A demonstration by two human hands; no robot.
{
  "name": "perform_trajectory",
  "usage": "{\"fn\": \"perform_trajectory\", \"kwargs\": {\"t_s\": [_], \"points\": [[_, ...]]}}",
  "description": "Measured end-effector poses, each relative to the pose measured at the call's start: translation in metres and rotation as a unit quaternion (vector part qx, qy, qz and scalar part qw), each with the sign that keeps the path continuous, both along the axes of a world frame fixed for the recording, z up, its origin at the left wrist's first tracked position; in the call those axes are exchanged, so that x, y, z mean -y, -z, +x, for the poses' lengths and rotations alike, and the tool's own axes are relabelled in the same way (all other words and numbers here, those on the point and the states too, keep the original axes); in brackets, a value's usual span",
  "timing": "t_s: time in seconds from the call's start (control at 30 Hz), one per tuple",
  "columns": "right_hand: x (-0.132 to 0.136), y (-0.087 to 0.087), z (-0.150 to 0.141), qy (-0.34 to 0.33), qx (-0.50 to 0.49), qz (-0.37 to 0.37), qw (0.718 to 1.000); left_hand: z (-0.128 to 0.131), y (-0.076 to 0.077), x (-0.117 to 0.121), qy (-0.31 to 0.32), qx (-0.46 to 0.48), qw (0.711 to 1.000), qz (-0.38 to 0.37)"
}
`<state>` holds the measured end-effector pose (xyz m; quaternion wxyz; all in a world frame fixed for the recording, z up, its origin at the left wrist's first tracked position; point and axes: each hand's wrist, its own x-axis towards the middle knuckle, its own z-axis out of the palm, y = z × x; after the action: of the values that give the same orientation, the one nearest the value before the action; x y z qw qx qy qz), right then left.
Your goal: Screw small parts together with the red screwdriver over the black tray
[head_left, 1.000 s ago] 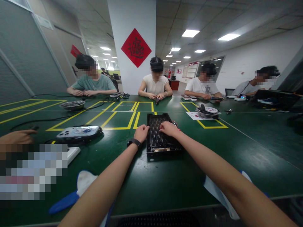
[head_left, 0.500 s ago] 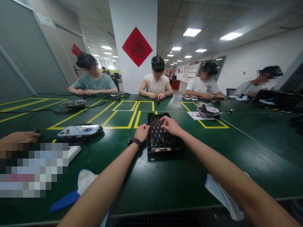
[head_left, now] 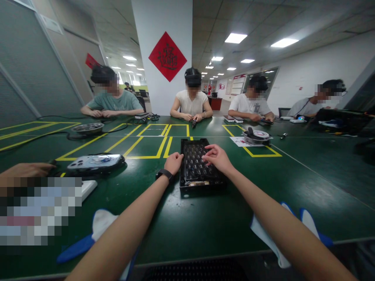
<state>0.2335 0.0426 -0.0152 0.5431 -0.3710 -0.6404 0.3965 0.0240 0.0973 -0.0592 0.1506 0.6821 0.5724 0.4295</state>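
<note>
A black rectangular case (head_left: 195,186) lies on the green table before me, with rows of small shiny pieces inside its open top. My left hand (head_left: 174,163) is closed at the left wall of the case, thumb against its edge; the other fingers are curled and partly hidden. Above the right half of the case hovers my right hand (head_left: 217,158), its fingers bent, with a gap between index finger and thumb. I make out nothing held there. A light strip (head_left: 199,183) shows at the near end of the case.
White-and-blue gloves (head_left: 102,224) lie by my left forearm, and another glove (head_left: 268,236) is under my right. A phone-like device (head_left: 95,163) and a co-worker's hand (head_left: 32,169) are at left. A round dish (head_left: 256,136) stands at right. Several people sit opposite.
My right hand has lifted slightly and shifted right relative to the case, its fingers still bent. My left hand stays at the case's left edge. The whole view has shifted a little.
</note>
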Motion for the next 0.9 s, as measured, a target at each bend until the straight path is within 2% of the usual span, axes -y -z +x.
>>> {"fn": "perform_trajectory", "kwargs": {"t_s": [0.23, 0.33, 0.47, 0.57, 0.73, 0.9], "points": [[0.001, 0.0, 0.001, -0.004, 0.036, 0.014, 0.999, 0.0, -0.001, 0.002, 0.002, 0.002, 1.0, 0.001], [0.004, 0.001, 0.0, -0.01, 0.108, 0.022, 0.994, 0.0, 0.0, 0.001, 0.004, 0.005, 1.0, -0.002], [0.01, 0.0, -0.003, -0.025, 0.282, 0.085, 0.955, 0.0, 0.002, 0.0, 0.003, 0.006, 1.0, 0.006], [0.012, 0.0, -0.004, -0.025, 0.369, 0.11, 0.923, 0.0, 0.002, -0.001, 0.002, 0.003, 1.0, 0.006], [0.01, 0.001, -0.003, 0.014, 0.43, 0.093, 0.898, -0.001, 0.004, -0.003, 0.007, 0.004, 1.0, 0.003], [0.007, 0.005, -0.001, 0.026, 0.444, 0.085, 0.891, -0.001, 0.005, -0.004, 0.005, -0.007, 1.0, 0.015]]}}
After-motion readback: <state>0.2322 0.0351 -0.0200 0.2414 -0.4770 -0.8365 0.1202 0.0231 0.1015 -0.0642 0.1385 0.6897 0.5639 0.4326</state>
